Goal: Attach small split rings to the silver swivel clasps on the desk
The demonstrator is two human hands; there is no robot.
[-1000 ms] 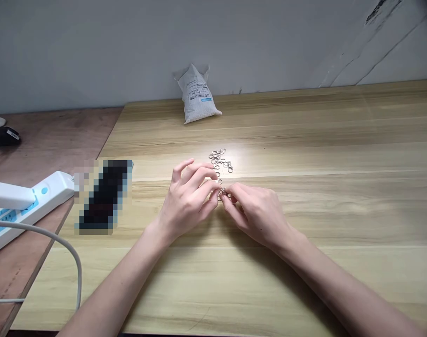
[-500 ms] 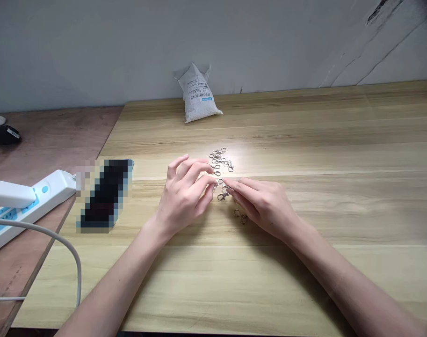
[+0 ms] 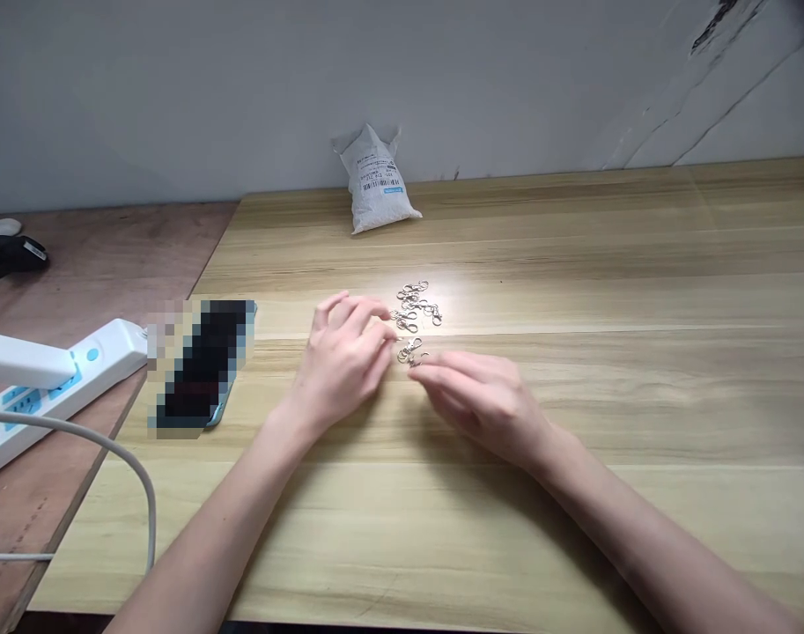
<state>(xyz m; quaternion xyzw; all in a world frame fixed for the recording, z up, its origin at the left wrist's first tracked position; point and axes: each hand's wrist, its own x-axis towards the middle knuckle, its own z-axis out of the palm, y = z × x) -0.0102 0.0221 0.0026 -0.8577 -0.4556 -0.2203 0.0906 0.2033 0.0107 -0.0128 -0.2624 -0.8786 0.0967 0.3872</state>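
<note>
Small silver lobster clasps with split rings lie in a loose pile [image 3: 415,304] on the pale wooden table [image 3: 593,528]. A smaller cluster of clasps [image 3: 410,353] sits just below the pile. My left hand [image 3: 342,357] is curled beside both, its fingertips touching or nearly touching the pile's lower left edge. My right hand [image 3: 484,405] lies to the lower right, its extended fingertips close to the smaller cluster. No clasp shows between its fingers. The hand hides the table where loose rings lay earlier.
A white printed plastic bag [image 3: 375,183] stands at the table's far edge against the grey wall. To the left lie a pixelated phone [image 3: 203,365], a white power strip [image 3: 64,379] with its cable [image 3: 98,438], and a lower reddish wooden surface [image 3: 91,273].
My right hand has drawn back from the clasps toward the lower right, its fingers straightening. The smaller cluster now lies uncovered, and the loose rings seen earlier are out of sight.
</note>
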